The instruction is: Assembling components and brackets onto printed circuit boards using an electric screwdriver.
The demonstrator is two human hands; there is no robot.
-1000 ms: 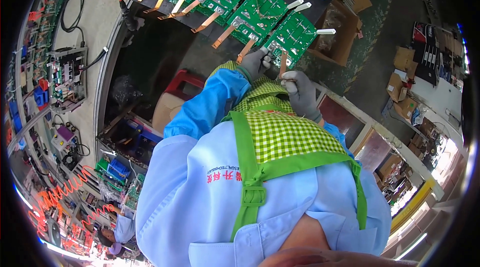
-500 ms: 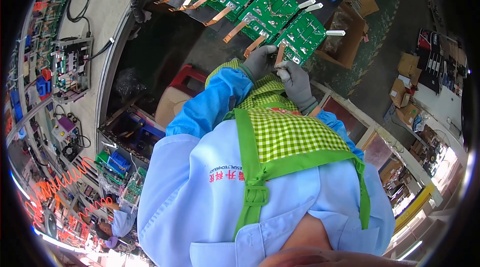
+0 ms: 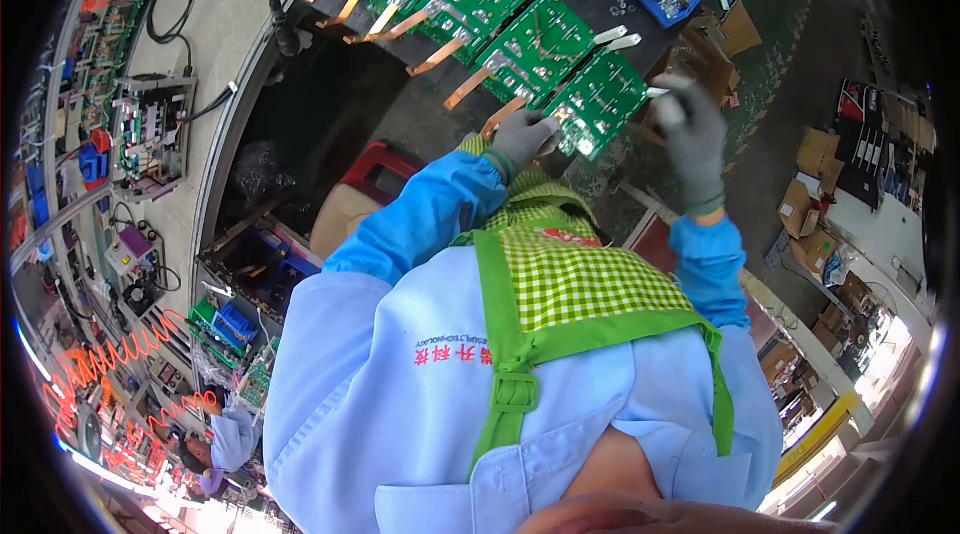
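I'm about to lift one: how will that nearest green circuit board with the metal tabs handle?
The nearest green circuit board is probably stiff and light. Its projecting metal tabs could snag neighbouring boards. The left hand grips its edge, likely sparing the components.

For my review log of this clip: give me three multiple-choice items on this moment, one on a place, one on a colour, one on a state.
1. Where is the left hand?
A. at the edge of the nearest green circuit board
B. in the blue bin
C. on the apron

2. What colour are the gloves on both hands?
A. red
B. grey
C. yellow

3. How is the right hand?
A. flat on the board
B. gripping the apron strap
C. raised beside the board, off it

Key: 1 A, its fingertips meet the board's near edge; 2 B, both gloves show grey; 3 C, it is lifted to the board's right, blurred, apart from it.
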